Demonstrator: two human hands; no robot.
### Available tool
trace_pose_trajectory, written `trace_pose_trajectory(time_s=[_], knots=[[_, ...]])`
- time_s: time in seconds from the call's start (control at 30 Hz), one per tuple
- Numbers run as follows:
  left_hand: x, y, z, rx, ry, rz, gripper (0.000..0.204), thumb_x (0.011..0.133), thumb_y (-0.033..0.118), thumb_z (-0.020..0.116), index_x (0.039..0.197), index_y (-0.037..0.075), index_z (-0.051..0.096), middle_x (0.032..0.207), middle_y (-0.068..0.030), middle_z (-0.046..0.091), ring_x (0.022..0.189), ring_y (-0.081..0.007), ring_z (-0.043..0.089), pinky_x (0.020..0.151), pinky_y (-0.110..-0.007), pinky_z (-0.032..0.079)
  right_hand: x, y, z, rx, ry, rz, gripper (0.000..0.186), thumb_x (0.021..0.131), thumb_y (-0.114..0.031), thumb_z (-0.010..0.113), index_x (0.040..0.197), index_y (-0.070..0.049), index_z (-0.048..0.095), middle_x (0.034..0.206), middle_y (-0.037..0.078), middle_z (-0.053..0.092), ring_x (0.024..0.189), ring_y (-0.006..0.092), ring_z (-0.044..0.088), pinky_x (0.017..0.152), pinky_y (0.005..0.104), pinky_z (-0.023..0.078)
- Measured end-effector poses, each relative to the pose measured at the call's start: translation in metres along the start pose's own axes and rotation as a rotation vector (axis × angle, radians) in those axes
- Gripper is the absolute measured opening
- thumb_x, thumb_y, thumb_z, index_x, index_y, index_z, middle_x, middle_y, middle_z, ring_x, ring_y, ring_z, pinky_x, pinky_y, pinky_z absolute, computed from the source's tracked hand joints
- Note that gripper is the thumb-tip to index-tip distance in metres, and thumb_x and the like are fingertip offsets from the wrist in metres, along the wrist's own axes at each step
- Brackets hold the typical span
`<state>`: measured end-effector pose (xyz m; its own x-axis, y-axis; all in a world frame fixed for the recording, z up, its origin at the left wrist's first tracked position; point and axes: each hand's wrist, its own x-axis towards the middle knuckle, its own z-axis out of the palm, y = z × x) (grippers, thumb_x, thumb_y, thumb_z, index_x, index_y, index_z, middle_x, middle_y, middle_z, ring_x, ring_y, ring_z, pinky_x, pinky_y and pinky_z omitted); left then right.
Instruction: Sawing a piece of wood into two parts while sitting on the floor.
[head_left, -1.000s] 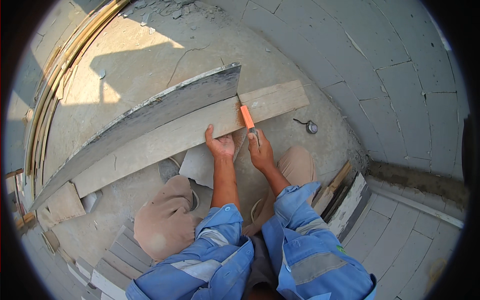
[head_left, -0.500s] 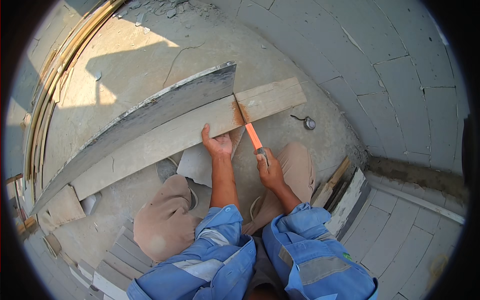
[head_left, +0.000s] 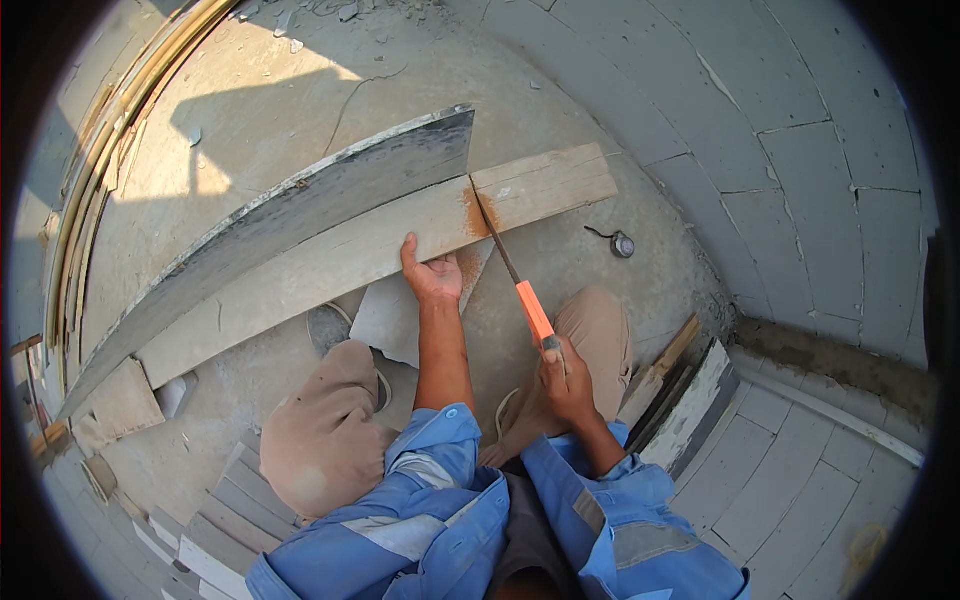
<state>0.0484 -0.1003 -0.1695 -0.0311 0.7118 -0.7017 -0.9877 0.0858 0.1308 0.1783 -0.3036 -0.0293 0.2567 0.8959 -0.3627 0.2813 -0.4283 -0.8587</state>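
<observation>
A long pale wooden board [head_left: 340, 270] lies slantwise in front of me, with a wide dark panel [head_left: 330, 195] standing on edge along its far side. My left hand [head_left: 437, 276] grips the board's near edge, thumb on top and fingers beneath. In my right hand [head_left: 569, 380] is the handle of a hand saw [head_left: 535, 308] with an orange section. Its blade sits in a cut across the board, and reddish sawdust lies on both sides of the cut. Under the board, by my left hand, rests a grey block [head_left: 392, 318] with sawdust on it.
A tape measure [head_left: 622, 245] lies on the concrete floor to the right. Grey block walls [head_left: 740, 130] rise on the right. Long bent strips [head_left: 90, 190] run along the left, rubble lies at the far end, and timber pieces [head_left: 665, 370] stand beside my right knee.
My right hand has drawn the saw back toward me and slightly right, so more of the blade shows on the near side of the board. My left hand keeps its hold.
</observation>
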Motion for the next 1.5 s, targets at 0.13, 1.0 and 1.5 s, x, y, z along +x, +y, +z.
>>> trace_pose_trajectory(time_s=[0.13, 1.0, 1.5], knots=[[0.003, -0.003, 0.000, 0.018, 0.020, -0.006, 0.053, 0.083, 0.025, 0.072, 0.129, 0.007, 0.053, 0.130, -0.0078, 0.059, 0.124, -0.0269, 0.053, 0.109, -0.043, 0.040, 0.116, 0.004, 0.061, -0.071, 0.147, -0.217, 0.039, 0.105, -0.040, 0.044, 0.109, -0.004, 0.057, 0.067, 0.000, 0.047, 0.059, 0.0096, 0.047, 0.055, 0.0291, 0.039], [-0.002, 0.001, 0.001, 0.009, 0.068, 0.010, 0.056, 0.082, 0.028, 0.074, 0.130, 0.008, 0.053, 0.130, -0.0076, 0.058, 0.123, -0.0267, 0.053, 0.110, -0.043, 0.039, 0.118, 0.023, 0.058, 0.010, 0.079, -0.154, 0.044, 0.103, -0.046, 0.046, 0.113, -0.004, 0.056, 0.067, 0.010, 0.055, 0.060, 0.0198, 0.056, 0.060, 0.0361, 0.045], [0.003, 0.010, -0.012, 0.302, -0.025, 0.021, 0.078, 0.082, 0.044, 0.079, 0.141, 0.008, 0.042, 0.139, -0.0091, 0.051, 0.129, -0.0262, 0.049, 0.118, -0.041, 0.033, 0.115, 0.043, 0.061, 0.186, 0.021, -0.205, 0.051, 0.102, -0.048, 0.048, 0.128, -0.004, 0.054, 0.078, 0.014, 0.062, 0.074, 0.0240, 0.063, 0.071, 0.0359, 0.049]])
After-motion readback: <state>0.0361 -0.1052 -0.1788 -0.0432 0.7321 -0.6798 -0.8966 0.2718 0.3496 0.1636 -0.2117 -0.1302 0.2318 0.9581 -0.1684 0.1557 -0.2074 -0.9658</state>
